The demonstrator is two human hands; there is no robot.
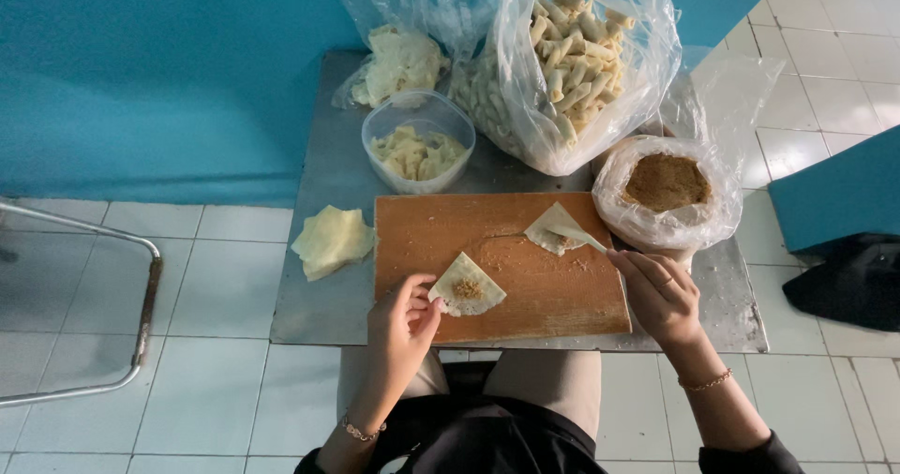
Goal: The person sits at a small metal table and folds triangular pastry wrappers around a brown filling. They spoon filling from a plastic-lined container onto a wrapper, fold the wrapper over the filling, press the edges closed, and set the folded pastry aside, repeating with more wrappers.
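White floor tiles and a blue wall framed a small metal table [319,315], and on it lay a wooden board [553,291] pulled close to the person's lap, seemingly so both hands could work without reaching.

On the board, the left hand [401,329] pinched the near corner of a square wrapper [467,286] between thumb and fingertips, holding it flat; a small heap of brown filling sat at its centre. The right hand [661,296] gripped a thin pale spoon or stick [583,238], its tip resting on a second wrapper [555,228] farther up the board, where some filling also lay.

A bag of brown filling [667,185] stood just beside the board's right corner, within easy reach of the right hand. A stack of fresh wrappers [333,240] lay on the table just left of the board. Behind it stood a clear tub [418,141] of pale pieces, a large bag of finished rolls [572,61] and a smaller bag of wrappers [398,61]. A metal frame [141,315] stood on the floor at left.
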